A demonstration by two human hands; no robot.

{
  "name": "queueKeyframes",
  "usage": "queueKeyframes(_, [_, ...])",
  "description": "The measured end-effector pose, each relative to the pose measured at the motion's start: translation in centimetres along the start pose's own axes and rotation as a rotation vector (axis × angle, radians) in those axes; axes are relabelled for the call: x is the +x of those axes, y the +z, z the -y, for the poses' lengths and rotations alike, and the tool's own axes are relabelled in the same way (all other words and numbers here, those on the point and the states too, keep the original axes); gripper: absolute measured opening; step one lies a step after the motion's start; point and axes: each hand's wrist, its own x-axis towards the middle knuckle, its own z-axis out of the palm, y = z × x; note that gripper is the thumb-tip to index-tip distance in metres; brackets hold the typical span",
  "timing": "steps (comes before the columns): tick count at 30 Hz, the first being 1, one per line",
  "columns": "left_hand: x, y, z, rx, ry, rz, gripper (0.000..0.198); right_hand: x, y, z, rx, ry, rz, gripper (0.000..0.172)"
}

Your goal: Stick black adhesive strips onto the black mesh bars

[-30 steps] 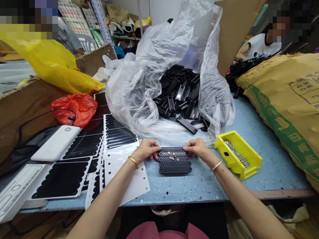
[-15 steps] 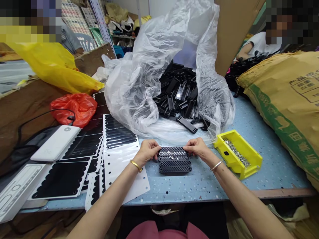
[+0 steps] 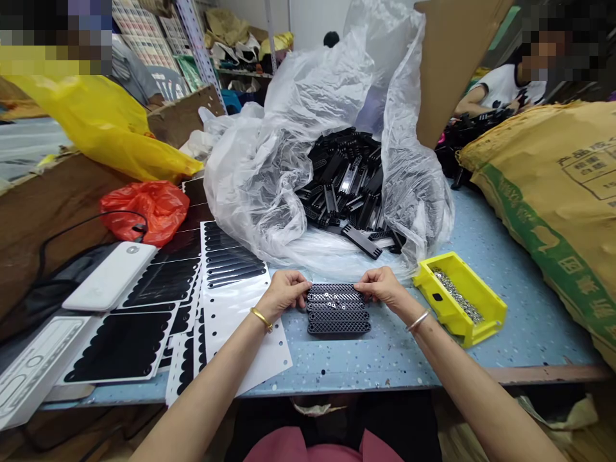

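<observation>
Several black perforated plastic strips (image 3: 339,317) lie side by side on the blue table in front of me. Several small shiny nuts (image 3: 332,305) are scattered over the upper ones. My left hand (image 3: 287,290) pinches the left end of the farthest strip between thumb and fingers. At that strip's right end, my right hand (image 3: 380,286) is closed in the same kind of pinch. To the right stands a yellow bin (image 3: 491,321) with a heap of small metal nuts (image 3: 455,292) in it.
Behind my hands, a clear plastic bag (image 3: 255,186) spills black plastic parts (image 3: 346,179). Sheets of black stickers (image 3: 115,343), a white power bank (image 3: 110,276) and a red bag (image 3: 144,208) lie left. A yellow sack (image 3: 548,167) fills the right side; another person (image 3: 500,86) sits beyond.
Both hands keep their pinch on the strip's ends, and the strips and nuts stay put. The view has shifted very slightly. At the far right, the other person has moved a little.
</observation>
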Motion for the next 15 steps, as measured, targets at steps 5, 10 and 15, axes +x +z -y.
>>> queueKeyframes(5, [-0.23,0.02,0.07,-0.012,0.014,0.007,0.024,0.01,0.05,0.07,0.003,0.003,-0.004,0.025])
queueKeyframes(10, [-0.31,-0.06,-0.25,-0.018,-0.004,0.016,0.025,0.01,0.06,0.11,0.004,0.001,-0.002,0.025])
queueKeyframes(15, [-0.14,0.00,-0.27,-0.010,-0.033,0.004,0.016,0.04,0.10,0.18,0.001,0.004,-0.003,0.025])
